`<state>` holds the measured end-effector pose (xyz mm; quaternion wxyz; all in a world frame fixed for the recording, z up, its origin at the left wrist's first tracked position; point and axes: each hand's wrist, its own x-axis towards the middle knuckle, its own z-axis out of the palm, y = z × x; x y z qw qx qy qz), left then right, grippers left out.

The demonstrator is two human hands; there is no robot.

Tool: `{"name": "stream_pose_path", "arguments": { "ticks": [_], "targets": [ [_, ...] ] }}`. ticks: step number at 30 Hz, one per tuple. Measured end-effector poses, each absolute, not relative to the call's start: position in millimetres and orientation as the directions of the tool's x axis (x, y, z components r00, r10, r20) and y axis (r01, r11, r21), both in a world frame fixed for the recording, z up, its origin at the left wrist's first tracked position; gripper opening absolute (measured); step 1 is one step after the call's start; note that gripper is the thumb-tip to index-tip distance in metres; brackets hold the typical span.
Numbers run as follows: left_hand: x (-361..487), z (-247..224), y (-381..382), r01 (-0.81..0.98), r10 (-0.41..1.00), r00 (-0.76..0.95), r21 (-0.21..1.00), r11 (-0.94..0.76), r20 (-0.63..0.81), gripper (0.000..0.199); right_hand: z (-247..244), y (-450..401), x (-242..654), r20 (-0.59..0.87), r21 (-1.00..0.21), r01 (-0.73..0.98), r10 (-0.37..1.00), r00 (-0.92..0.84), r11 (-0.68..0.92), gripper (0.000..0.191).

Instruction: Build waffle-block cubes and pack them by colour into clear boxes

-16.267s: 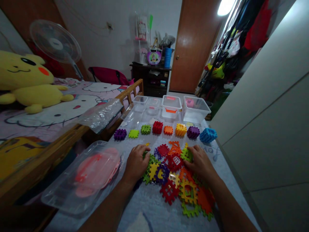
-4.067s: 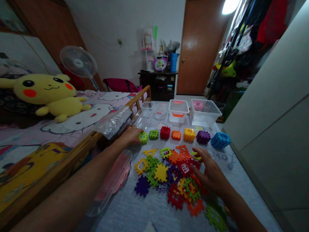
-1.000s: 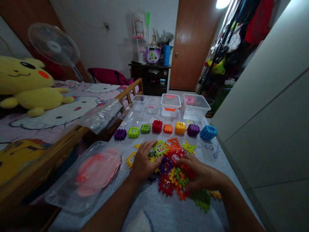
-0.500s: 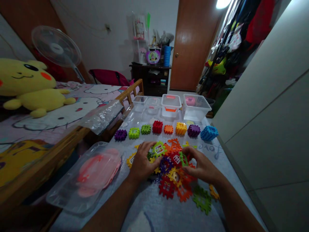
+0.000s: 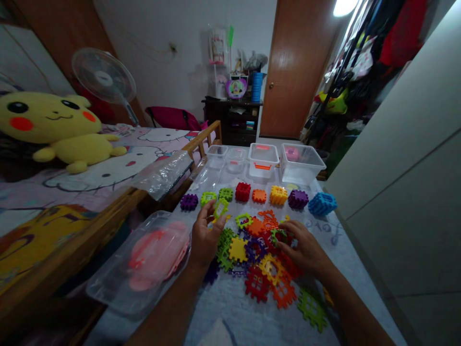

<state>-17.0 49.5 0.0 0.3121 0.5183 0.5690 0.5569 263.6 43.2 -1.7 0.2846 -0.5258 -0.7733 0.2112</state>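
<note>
**Left hand:** pinches a lime-green window piece upright between thumb and fingers, raised just above the near edge of the pile.

**Right hand:** fingers curl down on a green-framed piece at the pile's right side; whether they grip it cannot be told.

**Hands:** apart, one on either side of the pile, not touching each other.

**Pile:** flat interlocking plastic pieces in red, orange, yellow, green and purple lie scattered and overlapping at the middle of the counter, between the two hands.

**Row:** eight assembled block cubes, from a purple cube at the left to a blue cube at the right, stand in a line just beyond the pile.

**Containers:** clear plastic tubs stand at the far end of the counter; a clear plastic tray with pink contents lies near the left hand, at the counter's left edge.

**Beyond:** a plush Pikachu lies on a bed with a Hello Kitty cover to the left, and an electric fan stands behind it.
</note>
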Motion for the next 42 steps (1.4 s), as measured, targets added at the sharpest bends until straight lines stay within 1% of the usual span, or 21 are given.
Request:
{"name": "stream_pose_path", "arguments": {
  "ticks": [2, 4, 7, 9, 12, 15, 20, 24, 29, 31, 34, 38, 42],
  "targets": [
    [-17.1, -1.4, 50.5, 0.277, 0.939, -0.247, 0.946, -0.166, 0.237, 0.055, -0.4, 44.6, 260.7, 0.225, -0.621, 0.692, 0.929, -0.293, 0.368, 0.024],
    [-16.0, -1.6, 51.8, 0.383, 0.932, -0.214, 0.903, -0.194, 0.292, 0.050, 1.9, 46.3, 256.5, 0.220, -0.618, 0.690, 0.925, -0.310, 0.378, 0.020],
    [-12.3, 0.1, 55.1, 0.574, 0.923, -0.129, 0.786, -0.228, 0.362, 0.046, 5.9, 48.4, 249.3, 0.216, -0.613, 0.683, 0.916, -0.338, 0.397, 0.017],
    [-8.0, 2.5, 57.9, 0.669, 0.929, -0.049, 0.703, -0.242, 0.366, 0.044, 7.1, 49.4, 245.8, 0.223, -0.613, 0.681, 0.914, -0.338, 0.401, 0.017],
    [-0.4, 7.7, 62.4, 0.768, 0.941, 0.079, 0.582, -0.267, 0.328, 0.043, 4.3, 50.0, 245.2, 0.242, -0.614, 0.683, 0.918, -0.315, 0.396, 0.016],
    [5.4, 13.7, 69.6, 0.825, 0.948, 0.170, 0.487, -0.286, 0.270, 0.043, -1.2, 50.4, 250.0, 0.249, -0.608, 0.686, 0.916, -0.314, 0.400, 0.014],
    [8.2, 17.7, 91.3, 0.881, 0.957, 0.277, 0.373, -0.289, 0.088, 0.035, -6.4, 50.2, 258.4, 0.270, -0.609, 0.691, 0.921, -0.280, 0.389, 0.017],
    [7.6, 13.0, 106.2, 0.885, 0.950, 0.312, 0.357, -0.297, 0.018, 0.030, -7.6, 48.5, 259.1, 0.266, -0.607, 0.688, 0.918, -0.296, 0.397, 0.017],
    [7.6, 10.9, 117.1, 0.888, 0.940, 0.336, 0.353, -0.294, -0.062, 0.042, -9.3, 46.6, 258.4, 0.274, -0.617, 0.679, 0.917, -0.289, 0.398, 0.016],
    [8.4, 12.6, 121.4, 0.891, 0.936, 0.341, 0.349, -0.290, -0.094, 0.044, -10.7, 46.9, 258.6, 0.280, -0.619, 0.675, 0.916, -0.287, 0.401, 0.017],
    [10.4, 15.3, 126.5, 0.892, 0.926, 0.356, 0.342, -0.296, -0.127, 0.038, -13.1, 47.9, 259.4, 0.277, -0.621, 0.671, 0.915, -0.295, 0.405, 0.015],
    [13.0, 19.0, 127.6, 0.883, 0.911, 0.391, 0.333, -0.330, -0.135, 0.030, -14.7, 48.8, 260.9, 0.293, -0.617, 0.684, 0.920, -0.259, 0.389, 0.017],
    [15.2, 22.8, 125.2, 0.884, 0.897, 0.413, 0.306, -0.353, -0.157, 0.033, -14.4, 48.6, 261.2, 0.292, -0.619, 0.689, 0.925, -0.244, 0.377, 0.019]
  ]
}}
